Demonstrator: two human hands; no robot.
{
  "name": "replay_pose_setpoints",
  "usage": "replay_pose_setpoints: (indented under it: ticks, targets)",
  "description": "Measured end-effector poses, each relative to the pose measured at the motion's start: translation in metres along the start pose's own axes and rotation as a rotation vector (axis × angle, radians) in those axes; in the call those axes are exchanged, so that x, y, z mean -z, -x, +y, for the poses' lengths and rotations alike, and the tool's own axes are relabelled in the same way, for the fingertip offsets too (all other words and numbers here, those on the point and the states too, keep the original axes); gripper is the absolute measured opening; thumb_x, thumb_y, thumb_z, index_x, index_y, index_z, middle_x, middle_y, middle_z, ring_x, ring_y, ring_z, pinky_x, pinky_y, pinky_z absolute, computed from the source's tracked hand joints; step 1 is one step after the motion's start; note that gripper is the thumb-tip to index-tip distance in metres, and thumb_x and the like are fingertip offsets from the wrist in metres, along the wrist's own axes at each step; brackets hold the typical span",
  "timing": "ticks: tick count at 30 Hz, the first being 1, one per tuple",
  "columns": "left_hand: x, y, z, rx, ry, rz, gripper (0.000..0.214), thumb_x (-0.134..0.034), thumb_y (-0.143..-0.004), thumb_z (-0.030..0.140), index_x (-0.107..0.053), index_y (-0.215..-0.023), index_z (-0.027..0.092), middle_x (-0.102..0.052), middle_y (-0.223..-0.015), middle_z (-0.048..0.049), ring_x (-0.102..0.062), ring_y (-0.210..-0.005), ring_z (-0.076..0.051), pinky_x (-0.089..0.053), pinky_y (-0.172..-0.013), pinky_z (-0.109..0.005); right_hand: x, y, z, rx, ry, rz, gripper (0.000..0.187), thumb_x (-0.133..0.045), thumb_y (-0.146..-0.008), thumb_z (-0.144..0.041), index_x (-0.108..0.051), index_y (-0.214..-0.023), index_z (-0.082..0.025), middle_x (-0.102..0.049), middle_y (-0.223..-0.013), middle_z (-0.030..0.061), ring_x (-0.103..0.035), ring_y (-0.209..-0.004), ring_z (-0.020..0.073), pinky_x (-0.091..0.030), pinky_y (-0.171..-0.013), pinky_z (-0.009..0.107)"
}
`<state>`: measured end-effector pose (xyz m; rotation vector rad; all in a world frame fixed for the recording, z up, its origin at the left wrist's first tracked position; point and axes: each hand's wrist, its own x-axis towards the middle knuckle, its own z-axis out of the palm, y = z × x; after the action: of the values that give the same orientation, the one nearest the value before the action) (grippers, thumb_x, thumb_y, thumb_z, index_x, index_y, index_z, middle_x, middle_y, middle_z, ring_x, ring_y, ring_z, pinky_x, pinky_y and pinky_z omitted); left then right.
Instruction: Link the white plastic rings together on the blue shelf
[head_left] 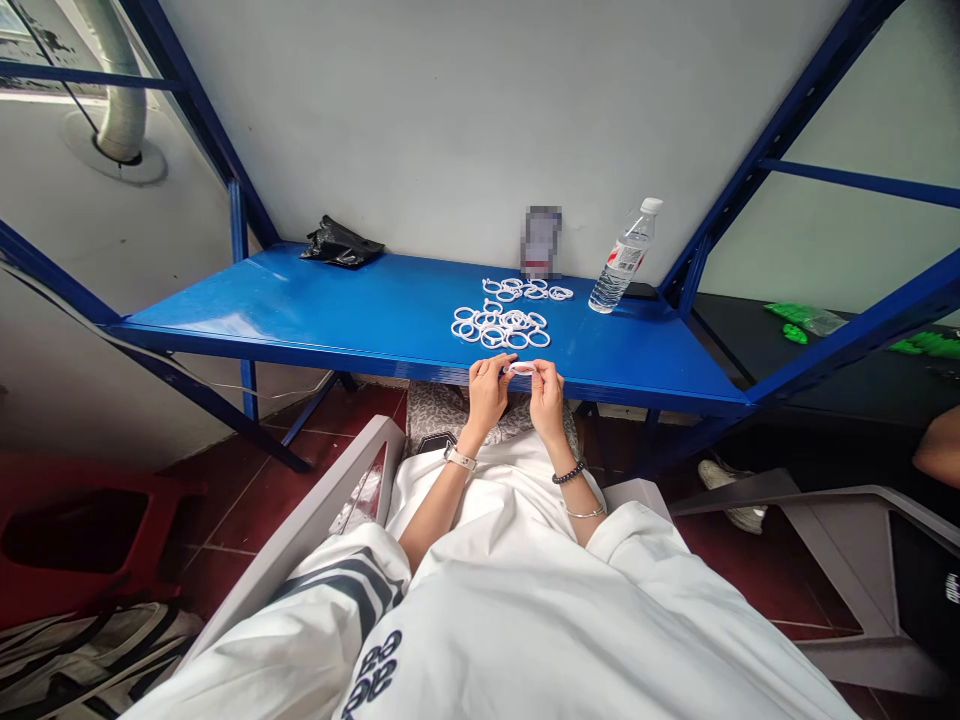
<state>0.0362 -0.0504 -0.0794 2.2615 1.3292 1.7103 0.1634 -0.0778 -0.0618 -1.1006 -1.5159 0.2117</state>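
Observation:
My left hand [488,391] and my right hand [547,395] meet just in front of the blue shelf's front edge [360,352]. Between their pinched fingertips they hold one white plastic ring [522,368]. A pile of several white rings [501,327] lies on the shelf straight beyond my hands. A smaller row of white rings [527,291] lies further back near the wall. A watch sits on my left wrist, a bead bracelet and a thin bangle on my right.
A clear water bottle [624,257] stands at the back right of the shelf, a crumpled black bag [340,243] at the back left. Blue frame struts [780,130] slant on both sides. A red stool [82,520] sits on the floor to the left. Another person's arm [939,447] shows at the right edge.

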Motion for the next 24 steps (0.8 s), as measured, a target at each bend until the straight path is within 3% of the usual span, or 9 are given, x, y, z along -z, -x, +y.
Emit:
replay_pose_setpoints:
  ticks: [7, 14, 24]
  targets:
    - [0.0, -0.0001, 0.001, -0.001, 0.006, 0.0, 0.028, -0.04, -0.11, 0.026, -0.065, -0.123, 0.022, -0.077, -0.121, -0.0107, -0.07, -0.115, -0.022, -0.045, -0.1, -0.039, 0.0016, -0.0001, -0.0018, -0.028, 0.002, 0.021, 0.038, -0.039, -0.108, -0.053, -0.063, -0.106, -0.024, -0.076, -0.109, 0.0107, -0.067, -0.104, 0.026, -0.049, -0.095, 0.042]
    - [-0.0007, -0.0001, -0.0002, -0.033, 0.006, 0.034, 0.03, -0.04, -0.11, 0.03, -0.066, -0.124, 0.021, -0.077, -0.119, -0.0114, -0.072, -0.113, -0.022, -0.045, -0.1, -0.039, 0.0026, -0.0011, -0.0028, -0.039, -0.042, 0.01, 0.038, -0.042, -0.107, -0.053, -0.064, -0.104, -0.023, -0.077, -0.107, 0.0104, -0.068, -0.102, 0.0259, -0.049, -0.096, 0.043]
    - [0.0006, -0.001, 0.0007, -0.004, -0.029, -0.015, 0.035, -0.038, -0.111, 0.034, -0.068, -0.124, 0.021, -0.077, -0.121, -0.0118, -0.072, -0.116, -0.023, -0.045, -0.102, -0.041, 0.0064, -0.0053, -0.0072, 0.006, -0.072, 0.009, 0.035, -0.045, -0.107, -0.05, -0.066, -0.103, -0.024, -0.075, -0.105, 0.0086, -0.069, -0.102, 0.024, -0.052, -0.095, 0.04]
